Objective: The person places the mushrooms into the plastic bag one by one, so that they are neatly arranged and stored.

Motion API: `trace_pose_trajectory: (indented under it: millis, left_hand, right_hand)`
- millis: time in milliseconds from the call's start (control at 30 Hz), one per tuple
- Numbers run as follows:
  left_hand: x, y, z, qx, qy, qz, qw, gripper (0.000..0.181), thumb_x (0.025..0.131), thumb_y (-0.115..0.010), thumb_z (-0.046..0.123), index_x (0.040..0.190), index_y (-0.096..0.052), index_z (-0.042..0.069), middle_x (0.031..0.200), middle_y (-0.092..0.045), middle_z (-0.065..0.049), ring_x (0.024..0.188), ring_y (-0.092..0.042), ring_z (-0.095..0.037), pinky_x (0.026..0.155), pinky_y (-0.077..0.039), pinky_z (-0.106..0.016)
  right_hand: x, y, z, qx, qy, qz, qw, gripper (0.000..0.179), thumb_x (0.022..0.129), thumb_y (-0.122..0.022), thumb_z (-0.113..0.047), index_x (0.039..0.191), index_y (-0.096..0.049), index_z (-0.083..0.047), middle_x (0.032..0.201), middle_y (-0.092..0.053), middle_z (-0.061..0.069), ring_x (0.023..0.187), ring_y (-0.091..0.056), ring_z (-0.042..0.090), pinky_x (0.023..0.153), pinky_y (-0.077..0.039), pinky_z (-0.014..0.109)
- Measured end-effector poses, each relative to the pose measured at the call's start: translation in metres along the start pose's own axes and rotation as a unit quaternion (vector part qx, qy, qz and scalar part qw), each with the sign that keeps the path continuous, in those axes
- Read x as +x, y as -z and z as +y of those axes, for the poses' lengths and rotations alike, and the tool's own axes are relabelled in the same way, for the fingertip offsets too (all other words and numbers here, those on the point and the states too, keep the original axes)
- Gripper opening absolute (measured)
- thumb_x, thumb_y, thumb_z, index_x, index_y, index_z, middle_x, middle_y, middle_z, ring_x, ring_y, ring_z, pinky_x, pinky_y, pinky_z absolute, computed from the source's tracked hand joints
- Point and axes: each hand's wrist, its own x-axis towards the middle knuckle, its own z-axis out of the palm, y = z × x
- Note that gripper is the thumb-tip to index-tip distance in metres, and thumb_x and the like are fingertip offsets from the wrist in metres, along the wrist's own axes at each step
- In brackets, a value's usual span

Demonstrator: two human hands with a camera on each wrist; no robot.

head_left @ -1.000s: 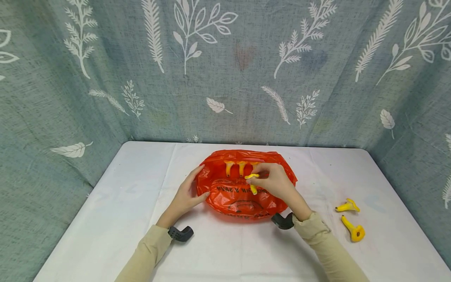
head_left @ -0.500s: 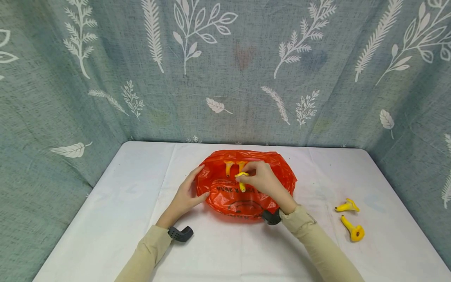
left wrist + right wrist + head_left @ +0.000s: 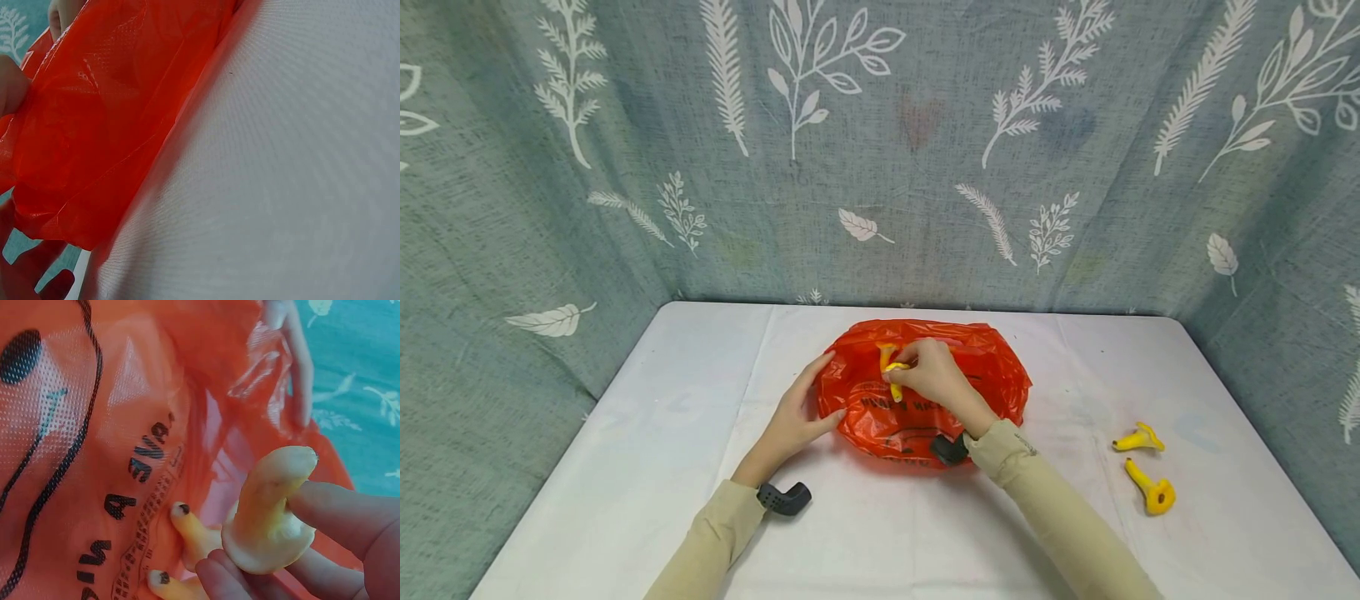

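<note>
Shifted leftward: right hand (image 3: 934,372), pinching mushroom (image 3: 265,515). Left hand (image 3: 796,415): relaxed, apparently spread against bag (image 3: 887,437). Slack plastic, I judged, might have snagged it.

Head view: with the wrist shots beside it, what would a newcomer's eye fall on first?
Most likely the bright red bag around the middle of the white table, the left hand touching its left side. Next, the yellow mushroom pinched in the right hand at the bag's open mouth. Off to the right, two loose mushrooms lie on the table.
</note>
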Motion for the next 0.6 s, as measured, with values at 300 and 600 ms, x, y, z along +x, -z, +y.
trace_pose_trajectory:
  millis: [300, 600]
  left_hand:
    - [0.001, -0.001, 0.010, 0.005, 0.011, -0.001, 0.9999, 0.086, 0.081, -0.078, 0.002, 0.154, -0.033, 0.009, 0.155, -0.037, -0.011, 0.142, -0.034, -0.031, 0.114, -0.025, -0.057]
    - [0.001, 0.005, 0.036, 0.002, 0.020, -0.009, 0.9998, 0.083, 0.082, -0.076, 0.003, 0.152, -0.033, 0.003, 0.154, -0.038, -0.016, 0.142, -0.034, -0.034, 0.115, -0.025, -0.057]
  right_hand:
    - [0.013, -0.013, -0.001, -0.042, 0.000, -0.011, 0.9991, 0.030, 0.079, -0.085, -0.017, 0.059, -0.065, -0.008, 0.053, -0.054, -0.004, 0.048, -0.038, 0.010, 0.057, -0.038, 0.029]
    - [0.016, -0.023, 0.003, -0.056, -0.035, -0.022, 0.9976, 0.029, 0.075, -0.088, -0.014, 0.069, -0.061, -0.007, 0.065, -0.057, 0.002, 0.056, -0.051, 0.016, 0.050, -0.039, 0.024]
